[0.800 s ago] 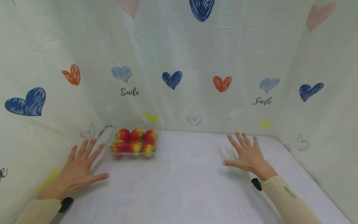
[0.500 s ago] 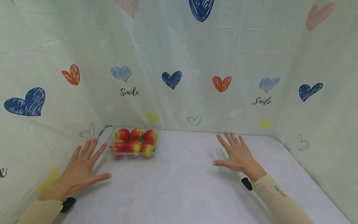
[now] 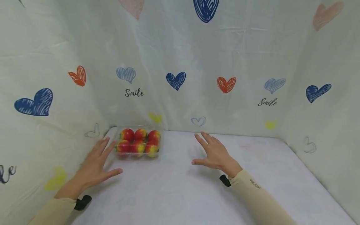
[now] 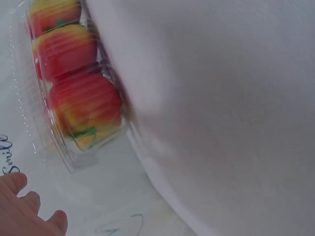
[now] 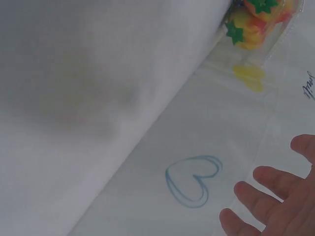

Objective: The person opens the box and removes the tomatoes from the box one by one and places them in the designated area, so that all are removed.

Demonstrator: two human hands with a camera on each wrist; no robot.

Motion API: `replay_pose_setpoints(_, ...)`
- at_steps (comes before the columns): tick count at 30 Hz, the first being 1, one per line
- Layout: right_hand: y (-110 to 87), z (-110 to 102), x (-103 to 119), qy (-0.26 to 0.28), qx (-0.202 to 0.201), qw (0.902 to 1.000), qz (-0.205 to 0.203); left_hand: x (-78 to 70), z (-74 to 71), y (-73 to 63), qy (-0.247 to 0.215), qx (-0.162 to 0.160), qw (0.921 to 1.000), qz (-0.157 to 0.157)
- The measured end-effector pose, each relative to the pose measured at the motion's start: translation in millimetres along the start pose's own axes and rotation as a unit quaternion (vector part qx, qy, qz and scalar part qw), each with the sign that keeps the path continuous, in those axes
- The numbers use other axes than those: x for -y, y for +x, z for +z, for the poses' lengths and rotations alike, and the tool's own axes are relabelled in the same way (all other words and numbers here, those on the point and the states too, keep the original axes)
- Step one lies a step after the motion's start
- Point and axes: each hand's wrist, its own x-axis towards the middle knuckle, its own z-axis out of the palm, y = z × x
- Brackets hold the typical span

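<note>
A clear plastic clamshell box stands at the back left of the table, with several red and yellow fruits in two rows inside. In the wrist views the fruits show green leafy caps. My left hand is just left of the box and in front of it, thumb spread, fingertips close to its left side. To the right of the box, apart from it, my right hand hovers over the table with fingers spread and slightly bent. Neither hand holds anything.
A white cloth covers the table. Behind it and along both sides hangs a pale curtain printed with hearts and the word Smile. Black wrist straps sit at the sleeve cuffs.
My right hand has moved well to the left, toward the box. My left hand has shifted a little to the right, nearer the box's left side. The box has stayed in place.
</note>
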Motion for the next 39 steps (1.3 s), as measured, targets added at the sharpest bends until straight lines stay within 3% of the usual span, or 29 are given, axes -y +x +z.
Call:
replay_pose_setpoints(7,29.3,17,28,0.018,0.026,0.9994,-0.014,-2.4,3.8,8.3,-0.087,-0.003,0.9959,-0.024)
replay_pose_setpoints(11,44.9,27,43,0.046,0.037,0.9981,-0.016,-2.7,5.0,14.6,-0.104,-0.009,0.994,-0.034)
replay_pose_setpoints(23,85.4,45,77,0.16,0.069,0.9847,0.004,12.3,7.3,26.9,-0.172,0.03,0.976,-0.13)
replay_pose_setpoints(31,99.3,56,92,0.197,0.089,0.9762,0.01,22.3,13.4,29.6,-0.215,0.023,0.969,-0.12)
replay_pose_setpoints(39,107.6,59,102,0.207,0.094,0.9739,0.008,29.5,15.6,31.2,-0.225,0.045,0.9638,-0.136)
